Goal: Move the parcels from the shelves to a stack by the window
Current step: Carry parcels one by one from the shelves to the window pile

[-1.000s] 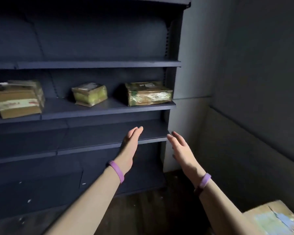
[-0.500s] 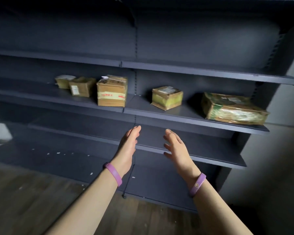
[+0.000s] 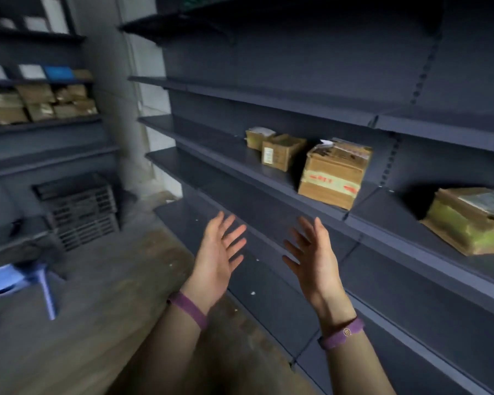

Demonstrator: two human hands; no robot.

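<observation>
1. The dark metal shelving [image 3: 311, 201] fills the right half of the frame; its flat, smooth boards should let a box slide to the edge before lifting.
2. A wooden floor [image 3: 97, 295] runs across the lower left, with a blue stool [image 3: 17, 280] at the left edge and a second rack of packages [image 3: 37, 104] in the upper left. No window shows here.
3. At the right edge sits a yellow-green wrapped parcel [image 3: 468, 220]; its glossy film looks slippery, so I would grip it from beneath.
4. Centre right stands the taped cardboard parcel [image 3: 335, 173] (the nearest to the hands). It looks stiff and moderately light; opposite side faces seem the best hold.
5. Behind it, toward centre, are a smaller labelled box [image 3: 281, 151] and a still smaller box [image 3: 255, 138], both probably one-hand light.
6. Left hand [image 3: 218, 260] and right hand [image 3: 311, 258] hover in the lower centre, palms facing, fingers spread and empty, below the parcels' shelf and touching nothing.
</observation>
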